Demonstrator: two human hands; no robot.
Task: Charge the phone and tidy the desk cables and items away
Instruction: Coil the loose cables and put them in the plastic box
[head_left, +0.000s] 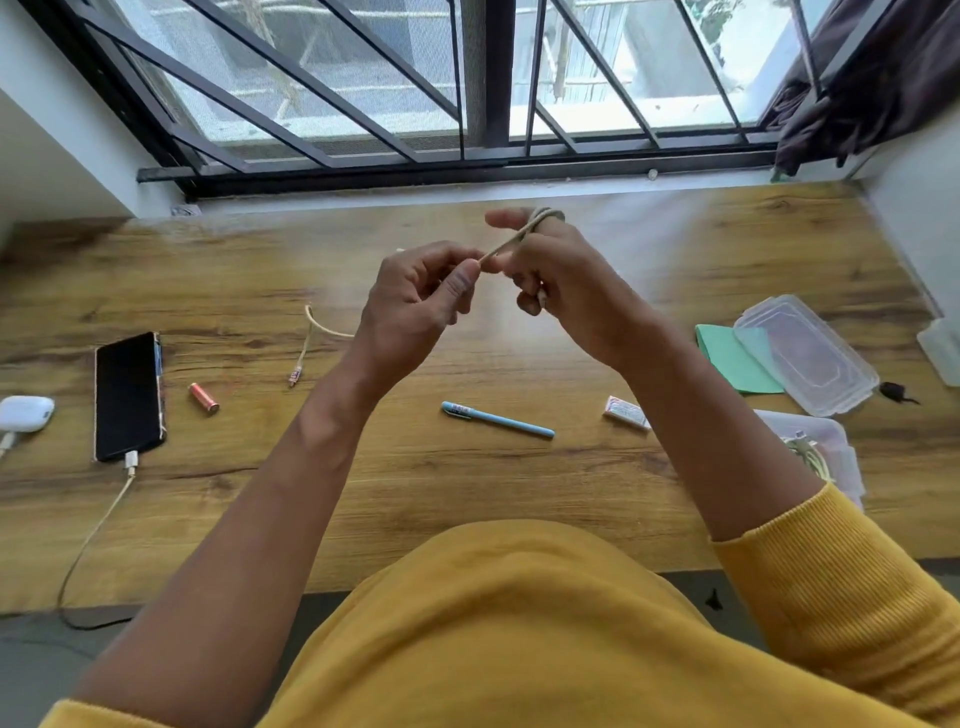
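Hands meet above the middle of the wooden desk (467, 483), raised off its surface and nearly touching. The left hand (415, 301) pinches a beige cable (511, 241) between thumb and curled fingers, and the strand runs taut from that pinch up to the right hand (566, 291), where it is looped around the extended index finger while the other fingers curl in over more of the cable against the palm. The free end of the same cable drops behind the left wrist and lies on the desk, its connector tip (295, 375) pointing toward the near edge. Left of that tip lies a small red battery (203, 398), and further left a black phone (129, 396) rests face up near the left edge of the desk, with a white charging cable (111, 512) plugged into its near end and trailing over the near edge. A white earbud case (26, 413) sits at the far left edge beside the phone. Below the hands, a light blue pen (497, 420) lies at a slant near the centre, and a small white eraser (626, 413) sits just to its right. Toward the right edge, a clear plastic lid (805, 353) partly overlaps a green sheet of paper (727, 358). Nearer the person, a clear plastic box (826, 447) holds a coiled cable, partly hidden by the right forearm. Yellow sleeves (841, 582) are pushed up both arms.
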